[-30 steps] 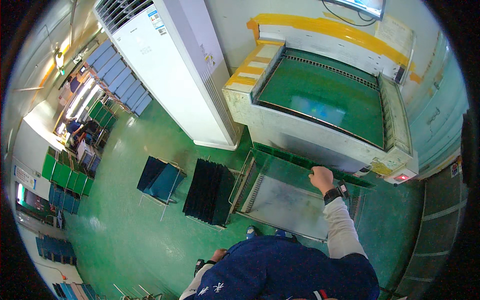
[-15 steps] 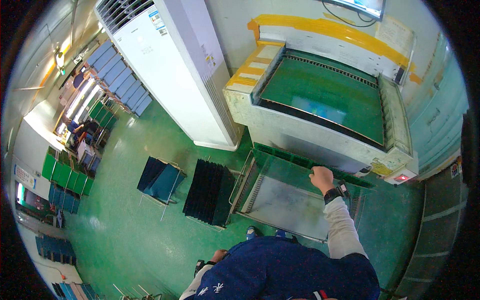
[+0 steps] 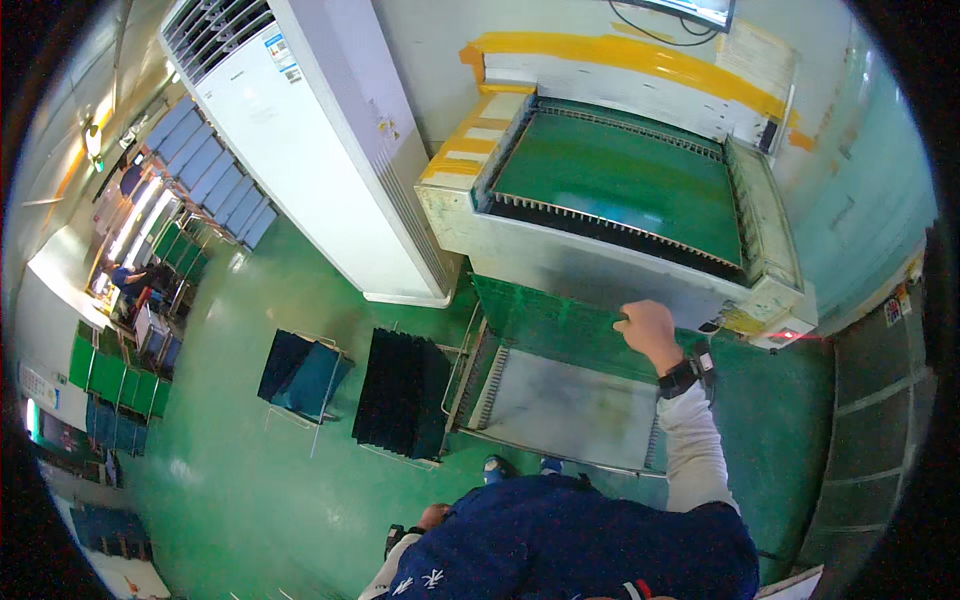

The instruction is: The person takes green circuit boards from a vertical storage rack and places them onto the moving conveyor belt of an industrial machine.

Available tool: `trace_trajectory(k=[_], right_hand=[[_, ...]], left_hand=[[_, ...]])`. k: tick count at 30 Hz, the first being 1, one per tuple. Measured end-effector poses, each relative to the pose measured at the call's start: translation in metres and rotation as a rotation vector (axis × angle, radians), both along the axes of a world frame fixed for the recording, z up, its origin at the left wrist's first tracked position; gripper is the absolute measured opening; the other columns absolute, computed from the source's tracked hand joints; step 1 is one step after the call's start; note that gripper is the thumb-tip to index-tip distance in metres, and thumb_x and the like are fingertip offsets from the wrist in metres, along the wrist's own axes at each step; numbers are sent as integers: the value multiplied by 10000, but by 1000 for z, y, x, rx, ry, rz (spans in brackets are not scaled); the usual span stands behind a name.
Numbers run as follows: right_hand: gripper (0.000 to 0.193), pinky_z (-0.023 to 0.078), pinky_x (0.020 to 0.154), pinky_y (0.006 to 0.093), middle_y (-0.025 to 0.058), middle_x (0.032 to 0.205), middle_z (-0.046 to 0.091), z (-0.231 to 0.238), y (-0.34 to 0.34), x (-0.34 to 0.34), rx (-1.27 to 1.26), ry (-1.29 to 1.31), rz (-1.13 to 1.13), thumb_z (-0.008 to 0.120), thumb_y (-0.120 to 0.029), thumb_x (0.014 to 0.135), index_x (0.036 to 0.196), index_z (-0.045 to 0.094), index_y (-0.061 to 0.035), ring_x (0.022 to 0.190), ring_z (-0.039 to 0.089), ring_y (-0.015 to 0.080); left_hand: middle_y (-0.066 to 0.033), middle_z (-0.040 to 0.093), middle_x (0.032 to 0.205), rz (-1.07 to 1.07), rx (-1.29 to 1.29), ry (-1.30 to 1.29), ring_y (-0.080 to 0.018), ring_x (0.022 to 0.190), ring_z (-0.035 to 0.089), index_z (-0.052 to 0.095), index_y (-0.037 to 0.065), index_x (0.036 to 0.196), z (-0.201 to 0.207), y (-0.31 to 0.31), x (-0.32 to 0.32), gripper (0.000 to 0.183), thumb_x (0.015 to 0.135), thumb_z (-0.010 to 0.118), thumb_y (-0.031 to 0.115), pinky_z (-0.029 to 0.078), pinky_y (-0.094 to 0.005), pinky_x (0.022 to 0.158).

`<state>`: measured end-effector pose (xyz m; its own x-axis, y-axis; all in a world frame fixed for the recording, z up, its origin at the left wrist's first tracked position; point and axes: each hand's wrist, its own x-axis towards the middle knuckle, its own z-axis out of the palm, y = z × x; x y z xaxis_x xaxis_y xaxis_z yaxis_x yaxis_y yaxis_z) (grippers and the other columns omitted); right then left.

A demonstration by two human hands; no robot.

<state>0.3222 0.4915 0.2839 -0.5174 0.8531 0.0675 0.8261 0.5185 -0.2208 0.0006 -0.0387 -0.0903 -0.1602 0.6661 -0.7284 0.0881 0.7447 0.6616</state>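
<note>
My right hand (image 3: 650, 333) is closed at the upper edge of a thin green panel (image 3: 550, 312), toward its right end. This panel stands tilted between the white conveyor machine (image 3: 590, 245) and the low metal rack (image 3: 545, 452) in front of me. Another flat green panel (image 3: 620, 175) lies in the machine's bed, between rows of small rollers. Close to my waist is my left hand (image 3: 433, 516), partly hidden by my dark blue clothing, so its fingers do not show.
Left of the metal rack stands a holder of dark upright panels (image 3: 402, 392), with a smaller rack of blue panels (image 3: 308, 373) farther left. A tall white air conditioner (image 3: 320, 150) stands beside the machine. Dark grey cabinets (image 3: 870, 440) are at the right.
The green panel at my right hand now shows more of its face, standing steeper behind the rack. In the machine bed, the other panel has moved away from the front rollers. My view has shifted slightly.
</note>
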Motion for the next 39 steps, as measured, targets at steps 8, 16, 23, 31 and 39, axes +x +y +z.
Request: trace_trajectory(k=[8, 16, 23, 31, 39], right_hand=[[222, 460, 610, 413, 139, 734, 634, 120, -26, 37, 115, 231, -100, 685, -258, 699, 826, 671, -75, 701, 602, 326], [128, 466, 717, 283, 75, 917, 645, 91, -53, 87, 333, 925, -379, 620, -53, 798, 913, 641, -1, 827, 594, 168], [268, 427, 616, 322, 22, 884, 591, -16, -93, 74, -541, 1413, -227, 608, -15, 782, 1040, 556, -63, 697, 543, 153], [262, 488, 741, 359, 46, 992, 609, -38, -138, 45, -1146, 2012, -477, 568, -22, 808, 1060, 564, -96, 902, 583, 206], [77, 491, 765, 378, 37, 935, 613, -65, -143, 31, -1282, 2042, -550, 542, -70, 867, 914, 592, -106, 876, 580, 198]], left_hand=[[-108, 660, 957, -37, 68, 104, -230, 866, 607, 632, 0, 996, -59, 12, -13, 328, 750, 712, 203, 473, -350, 739], [-72, 669, 916, 94, -21, -136, -220, 785, 617, 654, 21, 962, 13, 56, -8, 230, 744, 701, 73, 483, -342, 715], [-83, 680, 911, -369, 39, 251, -197, 794, 620, 679, 63, 920, 28, 67, -13, 178, 813, 601, 183, 473, -337, 707], [-97, 669, 925, -291, -76, 162, -187, 769, 613, 655, 8, 951, 18, 77, -1, 173, 815, 568, 70, 472, -319, 690], [-123, 656, 954, -18, -77, 0, -202, 776, 614, 622, -50, 979, -15, 55, -9, 206, 792, 603, 32, 481, -324, 688]])
